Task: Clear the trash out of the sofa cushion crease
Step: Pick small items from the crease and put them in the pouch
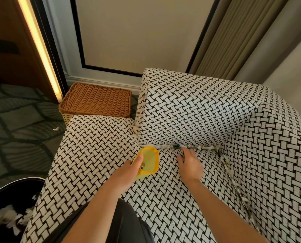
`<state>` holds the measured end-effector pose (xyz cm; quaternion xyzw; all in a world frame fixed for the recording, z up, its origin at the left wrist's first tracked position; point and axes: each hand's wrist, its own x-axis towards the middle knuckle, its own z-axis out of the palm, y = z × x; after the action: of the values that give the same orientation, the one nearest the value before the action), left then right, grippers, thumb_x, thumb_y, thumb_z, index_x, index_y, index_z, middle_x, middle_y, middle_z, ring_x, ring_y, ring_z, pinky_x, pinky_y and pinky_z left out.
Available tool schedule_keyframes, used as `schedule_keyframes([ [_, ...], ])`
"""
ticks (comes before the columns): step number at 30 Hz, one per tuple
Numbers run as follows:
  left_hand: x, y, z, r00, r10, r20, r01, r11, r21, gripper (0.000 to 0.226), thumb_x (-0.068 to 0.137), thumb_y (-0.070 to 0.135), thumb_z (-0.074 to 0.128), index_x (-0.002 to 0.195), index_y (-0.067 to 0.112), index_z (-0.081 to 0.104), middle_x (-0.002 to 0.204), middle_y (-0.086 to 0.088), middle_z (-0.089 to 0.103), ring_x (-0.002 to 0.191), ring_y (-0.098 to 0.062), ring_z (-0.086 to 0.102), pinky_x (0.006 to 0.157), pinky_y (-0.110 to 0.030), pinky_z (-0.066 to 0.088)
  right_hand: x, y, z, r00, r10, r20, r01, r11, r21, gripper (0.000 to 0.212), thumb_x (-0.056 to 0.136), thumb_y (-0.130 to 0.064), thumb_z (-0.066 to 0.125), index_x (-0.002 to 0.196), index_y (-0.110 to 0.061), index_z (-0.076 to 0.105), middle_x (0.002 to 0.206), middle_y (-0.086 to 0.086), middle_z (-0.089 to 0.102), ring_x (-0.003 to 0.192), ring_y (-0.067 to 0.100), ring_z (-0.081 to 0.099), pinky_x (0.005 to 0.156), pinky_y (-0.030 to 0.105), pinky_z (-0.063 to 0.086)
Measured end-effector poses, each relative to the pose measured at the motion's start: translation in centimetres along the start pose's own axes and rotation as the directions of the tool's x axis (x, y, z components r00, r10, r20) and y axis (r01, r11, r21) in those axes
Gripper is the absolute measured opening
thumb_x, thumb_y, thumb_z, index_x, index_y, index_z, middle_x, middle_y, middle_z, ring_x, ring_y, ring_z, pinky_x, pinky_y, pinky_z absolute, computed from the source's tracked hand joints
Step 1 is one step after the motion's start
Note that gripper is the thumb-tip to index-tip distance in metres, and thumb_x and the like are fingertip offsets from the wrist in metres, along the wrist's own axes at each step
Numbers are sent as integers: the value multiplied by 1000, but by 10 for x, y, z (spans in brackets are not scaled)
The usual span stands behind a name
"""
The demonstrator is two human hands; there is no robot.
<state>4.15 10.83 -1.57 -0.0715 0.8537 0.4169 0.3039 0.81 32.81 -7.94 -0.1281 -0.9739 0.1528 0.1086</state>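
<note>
Trash (197, 146) between seat (97, 146) and backrest (190, 111), basket (97, 100) behind seat, bin (15, 193) at seat's front-left

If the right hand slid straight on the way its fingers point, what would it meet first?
Most likely the paper scraps wedged along the foot of the back cushion, just ahead of the right hand. Its fingertips look almost at them, though depth is hard to judge. The cushion itself comes right behind.

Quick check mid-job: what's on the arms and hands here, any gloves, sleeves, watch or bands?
The left hand and right hand are ungloved. Both forearms are bare to the frame's lower edge, with no sleeve in sight. Neither wrist shows a watch or bracelet. No rings show, though the fingers are partly hidden. A dark grey garment sits between the arms.
</note>
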Motion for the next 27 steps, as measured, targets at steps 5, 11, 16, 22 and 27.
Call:
schedule_keyframes([
  [5,2,-4,-1,999,-31,16,32,999,-29,77,87,70,9,143,21,27,128,-8,45,108,-26,51,98,-46,43,23,-4,-3,996,16,85,-2,986,-168,36,96,-35,45,128,-20,49,113,1,64,82,20,67,55,25,48],
  [11,-2,0,-4,999,-28,25,29,998,-59,72,90,67,8,140,20,30,117,-7,45,102,-23,51,90,-37,43,41,-2,-9,984,-45,172,104,932,-347,28,97,-35,42,119,-20,51,88,2,69,80,20,67,57,25,46],
  [16,-3,0,-4,999,-44,22,45,996,-73,72,89,67,8,140,20,30,115,-6,44,96,-20,52,76,-33,41,49,0,-11,965,-135,226,228,859,-459,22,98,-33,41,113,-20,49,91,1,67,83,21,64,61,27,45],
  [22,-3,-1,-5,998,-41,38,44,997,-67,75,88,68,7,143,20,26,133,-9,42,111,-26,50,99,-43,41,60,-5,-10,926,-140,351,334,736,-589,18,94,-17,50,112,-19,51,91,-1,65,82,18,63,64,28,48],
  [27,1,-2,-4,998,-47,28,49,996,-72,75,87,69,7,142,22,28,126,-7,45,108,-24,51,95,-40,42,55,-6,-11,917,-188,352,374,714,-591,25,90,-7,51,113,-16,50,101,0,64,91,18,63,71,28,47],
])
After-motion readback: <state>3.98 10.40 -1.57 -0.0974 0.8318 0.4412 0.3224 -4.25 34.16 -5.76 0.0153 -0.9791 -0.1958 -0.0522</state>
